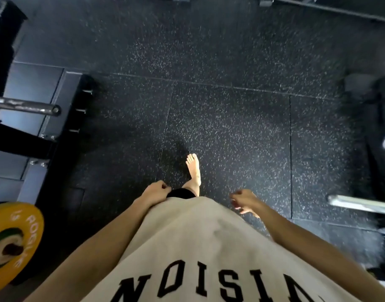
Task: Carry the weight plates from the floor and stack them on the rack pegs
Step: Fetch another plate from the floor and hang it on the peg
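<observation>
A yellow weight plate (12, 240) sits at the lower left edge, with green and pale plates stacked against its centre. A bare steel rack peg (28, 106) juts out from the dark rack frame (63, 105) at the left. My left hand (156, 190) hangs by my hip with the fingers curled shut and nothing in it. My right hand (245, 201) swings loosely at my right side, fingers half curled and apart, holding nothing. Neither hand touches a plate.
Black speckled rubber flooring (230, 127) fills the middle, with my bare foot (194, 168) stepping forward on it. A silver bar end (359, 203) and dark equipment (381, 127) stand at the right. A black bar lies along the top right.
</observation>
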Demonstrator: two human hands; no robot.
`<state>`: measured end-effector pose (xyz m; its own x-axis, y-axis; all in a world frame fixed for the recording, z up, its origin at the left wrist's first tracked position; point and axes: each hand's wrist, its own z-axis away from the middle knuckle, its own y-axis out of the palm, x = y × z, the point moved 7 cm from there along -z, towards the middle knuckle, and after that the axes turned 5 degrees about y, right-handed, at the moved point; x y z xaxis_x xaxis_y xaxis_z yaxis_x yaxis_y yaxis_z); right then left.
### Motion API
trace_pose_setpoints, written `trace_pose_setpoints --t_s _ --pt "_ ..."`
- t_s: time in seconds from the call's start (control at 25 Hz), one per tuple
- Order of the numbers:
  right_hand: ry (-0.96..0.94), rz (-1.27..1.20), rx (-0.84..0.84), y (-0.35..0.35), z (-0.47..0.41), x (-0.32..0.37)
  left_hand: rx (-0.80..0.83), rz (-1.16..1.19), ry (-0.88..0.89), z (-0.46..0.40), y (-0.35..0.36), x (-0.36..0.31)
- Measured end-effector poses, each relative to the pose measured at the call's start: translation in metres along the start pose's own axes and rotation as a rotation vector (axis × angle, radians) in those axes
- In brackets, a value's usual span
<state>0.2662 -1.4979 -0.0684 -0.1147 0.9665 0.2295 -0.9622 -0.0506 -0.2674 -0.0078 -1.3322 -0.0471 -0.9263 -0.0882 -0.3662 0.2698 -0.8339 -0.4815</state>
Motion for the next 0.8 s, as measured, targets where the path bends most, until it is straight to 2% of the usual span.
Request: trace_pose_setpoints --t_s 0.2,0.36,0.44,0.6,0.8 --pt "0.087 -0.033 -0.072 -0.083 -0.042 0.081 0.059 0.012 -0.026 -0.094 -0.075 -0.056" --pt "0.022 -0.065 -0.238 -0.167 -0.079 0.183 0.058 -0.018 0.051 -0.163 -0.175 -0.115" --pt "0.0 -0.105 -0.265 -0.192 -0.09 0.239 0.047 -0.018 0.057 -0.195 -0.218 -0.138" --pt "-0.04 0.027 -0.249 -0.216 -0.123 0.337 0.023 0.024 0.036 -0.25 -0.276 -0.169" --pt "-0.103 0.226 -0.167 -0.262 -0.188 0.497 0.107 0.009 -0.041 -0.32 -0.33 -0.185"
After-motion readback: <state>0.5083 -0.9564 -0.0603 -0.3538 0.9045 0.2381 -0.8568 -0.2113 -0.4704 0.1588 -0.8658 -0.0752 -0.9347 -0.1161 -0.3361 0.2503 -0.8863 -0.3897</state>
